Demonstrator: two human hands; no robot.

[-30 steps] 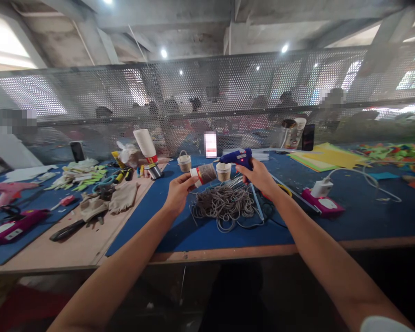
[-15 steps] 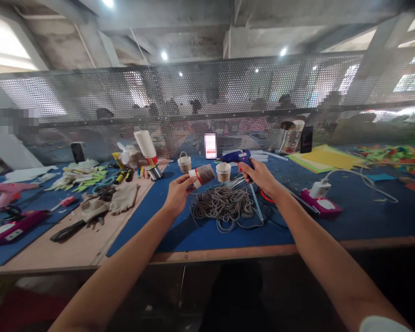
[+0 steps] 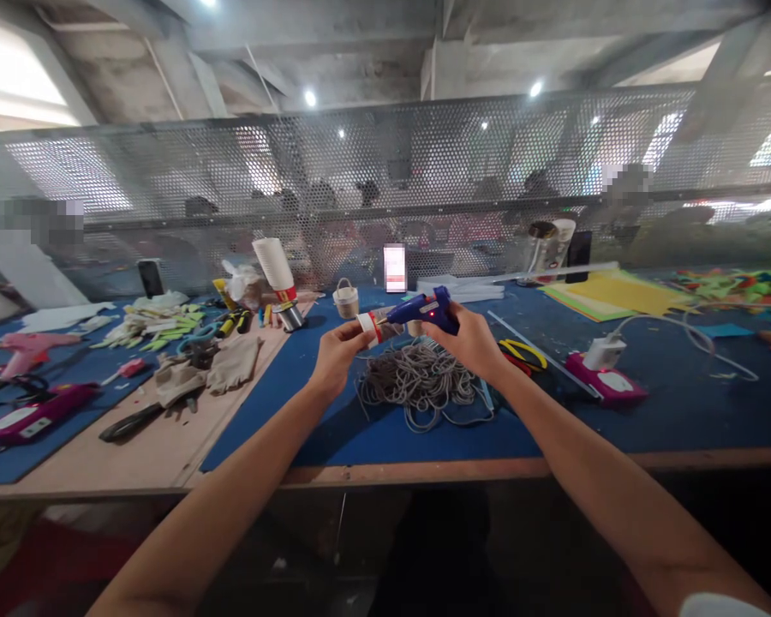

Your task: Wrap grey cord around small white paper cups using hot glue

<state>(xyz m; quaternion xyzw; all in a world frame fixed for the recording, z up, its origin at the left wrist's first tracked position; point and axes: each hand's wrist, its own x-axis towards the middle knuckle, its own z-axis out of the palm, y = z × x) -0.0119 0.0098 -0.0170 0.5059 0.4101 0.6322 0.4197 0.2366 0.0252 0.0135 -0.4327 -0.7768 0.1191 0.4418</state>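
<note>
Between the fingers of my left hand (image 3: 335,360) is a paper cup (image 3: 370,328), white with a red band and held on its side. A blue glue gun (image 3: 424,308) sits in the grip of my right hand (image 3: 468,341). Its nozzle points left and is at the cup; whether they touch I cannot tell. Below both hands lies a tangled heap of grey cord (image 3: 424,384). Behind the cup stands a small cord-wrapped basket with a handle (image 3: 345,300). Another one is mostly hidden behind the glue gun.
A stack of paper cups (image 3: 273,267) leans at the back left. Work gloves (image 3: 232,364) and a pink glue gun (image 3: 32,350) lie to the left. Yellow-handled pliers (image 3: 525,353), a magenta power strip (image 3: 607,379) and yellow sheets (image 3: 617,291) are on the right. A mesh screen (image 3: 424,171) stands behind.
The glue gun has moved left and slightly down, bringing its nozzle to the cup. A long clear stick now trails behind it. My left hand still holds the cup.
</note>
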